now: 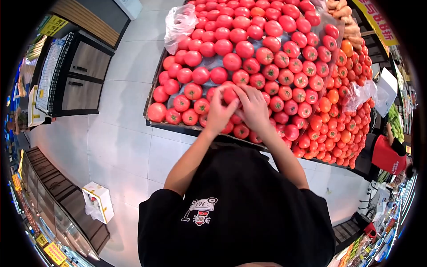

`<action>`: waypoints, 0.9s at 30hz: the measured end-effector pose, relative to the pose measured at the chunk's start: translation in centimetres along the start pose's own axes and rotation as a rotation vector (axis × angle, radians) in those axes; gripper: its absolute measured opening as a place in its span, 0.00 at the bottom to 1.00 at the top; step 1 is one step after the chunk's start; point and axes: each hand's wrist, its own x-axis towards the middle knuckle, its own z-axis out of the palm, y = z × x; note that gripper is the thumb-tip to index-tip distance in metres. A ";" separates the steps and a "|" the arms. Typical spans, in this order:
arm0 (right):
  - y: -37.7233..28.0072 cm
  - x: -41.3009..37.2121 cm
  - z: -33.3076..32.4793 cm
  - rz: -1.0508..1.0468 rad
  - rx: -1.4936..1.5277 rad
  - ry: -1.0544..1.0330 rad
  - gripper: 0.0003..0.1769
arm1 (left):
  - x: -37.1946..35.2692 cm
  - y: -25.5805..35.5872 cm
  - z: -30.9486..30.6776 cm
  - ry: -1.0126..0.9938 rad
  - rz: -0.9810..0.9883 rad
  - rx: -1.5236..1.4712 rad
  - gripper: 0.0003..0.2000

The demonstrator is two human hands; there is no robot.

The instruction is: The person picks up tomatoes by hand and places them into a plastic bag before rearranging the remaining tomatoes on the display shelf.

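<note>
Both hands meet over the near part of a large display of red tomatoes (245,49). Between them is one tomato (230,95), held above the others. My left hand (219,111) has its fingers and thumb around its left side. On the other side, my right hand (254,107) touches the same tomato with its fingertips; its palm side is hidden. Rows of tomatoes, many showing green stem marks, surround both hands.
A crumpled clear plastic bag (180,26) lies at the display's far left corner, another bag (359,95) at the right. The display's dark front edge (178,127) runs before my body. A white box (98,201) stands on the floor. A person in red (388,155) is far right.
</note>
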 end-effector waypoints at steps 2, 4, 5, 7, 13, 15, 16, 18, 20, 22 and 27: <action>0.1 5.0 1.2 -0.062 0.010 -0.009 0.43 | 3.4 1.4 -2.6 0.041 0.036 0.041 0.25; 0.3 9.3 2.8 -0.060 -0.013 -0.054 0.44 | 7.7 1.1 -5.6 0.066 0.122 0.123 0.26; 0.7 11.2 3.7 -0.067 -0.039 -0.066 0.43 | 9.3 1.9 -7.0 0.064 0.072 0.194 0.25; 1.6 13.9 5.6 -0.073 -0.092 -0.096 0.42 | 11.8 2.5 -8.5 0.164 0.112 0.463 0.23; 3.6 17.2 9.9 -0.095 -0.298 -0.256 0.39 | 15.9 -1.0 -10.8 0.169 0.042 0.616 0.24; 3.7 17.1 9.6 -0.132 -0.324 -0.269 0.33 | 15.6 -1.0 -10.6 0.170 -0.011 0.635 0.23; 3.9 17.2 9.5 -0.164 -0.339 -0.291 0.28 | 15.5 -1.1 -10.5 0.169 -0.027 0.646 0.22; 4.2 17.0 9.4 -0.224 -0.403 -0.302 0.21 | 15.1 -1.1 -10.1 0.163 -0.030 0.719 0.21; 4.2 16.7 9.5 -0.277 -0.504 -0.279 0.17 | 14.6 -1.0 -9.6 0.153 0.003 0.844 0.21; 4.0 16.5 9.7 -0.304 -0.539 -0.260 0.15 | 14.5 -1.2 -9.4 0.141 0.080 0.999 0.21; 4.2 16.8 9.4 -0.307 -0.498 -0.278 0.13 | 14.4 -1.9 -9.8 0.089 0.162 1.046 0.22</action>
